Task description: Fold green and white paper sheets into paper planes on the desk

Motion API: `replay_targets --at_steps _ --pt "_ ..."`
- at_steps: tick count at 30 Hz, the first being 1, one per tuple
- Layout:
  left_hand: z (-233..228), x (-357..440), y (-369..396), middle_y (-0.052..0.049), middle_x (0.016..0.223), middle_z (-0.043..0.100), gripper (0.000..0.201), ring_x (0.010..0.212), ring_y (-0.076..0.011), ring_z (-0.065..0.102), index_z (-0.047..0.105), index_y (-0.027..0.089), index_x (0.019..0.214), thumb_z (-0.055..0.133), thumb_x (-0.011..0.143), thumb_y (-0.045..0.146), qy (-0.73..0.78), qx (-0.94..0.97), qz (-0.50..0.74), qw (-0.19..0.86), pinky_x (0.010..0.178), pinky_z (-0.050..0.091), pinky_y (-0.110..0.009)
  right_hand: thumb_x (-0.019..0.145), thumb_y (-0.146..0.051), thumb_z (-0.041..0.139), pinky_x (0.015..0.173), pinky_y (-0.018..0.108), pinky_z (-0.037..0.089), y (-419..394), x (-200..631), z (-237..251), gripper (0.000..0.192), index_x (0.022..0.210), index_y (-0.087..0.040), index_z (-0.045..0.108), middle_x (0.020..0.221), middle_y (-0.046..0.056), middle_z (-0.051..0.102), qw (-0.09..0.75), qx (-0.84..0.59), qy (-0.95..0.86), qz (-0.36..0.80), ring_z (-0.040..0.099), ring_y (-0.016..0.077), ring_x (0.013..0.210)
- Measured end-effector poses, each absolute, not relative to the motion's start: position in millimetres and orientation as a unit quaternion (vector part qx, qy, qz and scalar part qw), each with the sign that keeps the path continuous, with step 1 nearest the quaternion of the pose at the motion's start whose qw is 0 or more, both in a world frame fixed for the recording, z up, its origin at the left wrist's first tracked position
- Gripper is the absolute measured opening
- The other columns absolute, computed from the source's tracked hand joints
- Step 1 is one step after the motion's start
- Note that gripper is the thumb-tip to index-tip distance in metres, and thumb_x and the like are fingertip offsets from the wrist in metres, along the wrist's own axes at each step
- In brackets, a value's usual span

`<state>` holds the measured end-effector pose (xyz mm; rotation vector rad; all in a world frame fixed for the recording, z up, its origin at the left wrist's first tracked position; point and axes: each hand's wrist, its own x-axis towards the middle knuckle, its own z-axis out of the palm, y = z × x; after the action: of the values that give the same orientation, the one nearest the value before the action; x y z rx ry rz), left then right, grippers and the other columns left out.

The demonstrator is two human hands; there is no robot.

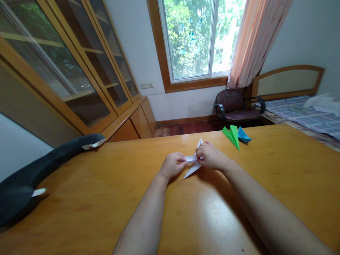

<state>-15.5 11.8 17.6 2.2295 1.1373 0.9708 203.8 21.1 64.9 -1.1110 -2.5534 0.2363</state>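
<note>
A piece of folded white paper (192, 170) lies over the wooden table, with pointed ends sticking out toward the window and toward me. My left hand (172, 165) pinches the left end of its narrow crosswise strip between thumb and fingers. On the other side, my right hand (211, 156) is closed on the paper near its middle, and its fingers cover part of the folds. Beyond my right hand, a green paper plane (233, 135) rests on the table beside a small blue paper boat (243, 135).
The yellow wooden table (119, 209) spans the foreground. At its left lies a dark, long-necked object (53, 159) with white parts. Behind stand a glass-fronted cabinet (106, 102), a brown armchair (233, 104) under the window, and a bed (300, 113) at the right.
</note>
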Motion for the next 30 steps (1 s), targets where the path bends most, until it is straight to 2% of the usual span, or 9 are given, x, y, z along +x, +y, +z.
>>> replay_targets --at_steps 4,13,21,30 --pt "15 -18 14 -0.002 0.077 0.068 0.009 0.071 -0.0133 0.060 0.072 0.017 0.078 0.068 0.079 0.026 0.418 0.789 0.372 0.255 0.068 0.047 -0.023 0.068 -0.010 0.058 0.093 0.042 0.033 23 209 68 0.017 0.060 -0.021 0.067 0.075 0.004 0.069 0.176 -0.397 -0.896 0.089 0.058 0.0210 0.081" --pt "11 -20 17 -0.003 0.076 0.068 0.010 0.069 -0.0125 0.060 0.073 0.017 0.075 0.066 0.080 0.023 0.413 0.786 0.376 0.265 0.065 0.046 -0.022 0.068 -0.008 0.058 0.095 0.039 0.031 20 210 74 0.017 0.066 -0.021 0.069 0.085 0.003 0.069 0.150 -0.409 -0.894 0.105 0.059 0.0195 0.087" --pt "9 -22 20 -0.003 0.077 0.070 0.008 0.070 -0.0136 0.063 0.072 0.017 0.071 0.068 0.077 0.018 0.425 0.775 0.393 0.253 0.066 0.048 -0.024 0.069 -0.011 0.060 0.096 0.041 0.030 20 210 73 0.014 0.066 -0.020 0.070 0.083 0.003 0.069 0.154 -0.408 -0.895 0.092 0.059 0.0202 0.087" --pt "10 -22 20 -0.003 0.071 0.069 0.011 0.065 -0.0131 0.061 0.070 0.016 0.063 0.069 0.075 0.017 0.443 0.767 0.385 0.261 0.062 0.046 -0.023 0.070 -0.010 0.061 0.090 0.037 0.032 22 209 73 0.014 0.065 -0.020 0.070 0.080 0.003 0.071 0.146 -0.403 -0.902 0.058 0.060 0.0193 0.083"
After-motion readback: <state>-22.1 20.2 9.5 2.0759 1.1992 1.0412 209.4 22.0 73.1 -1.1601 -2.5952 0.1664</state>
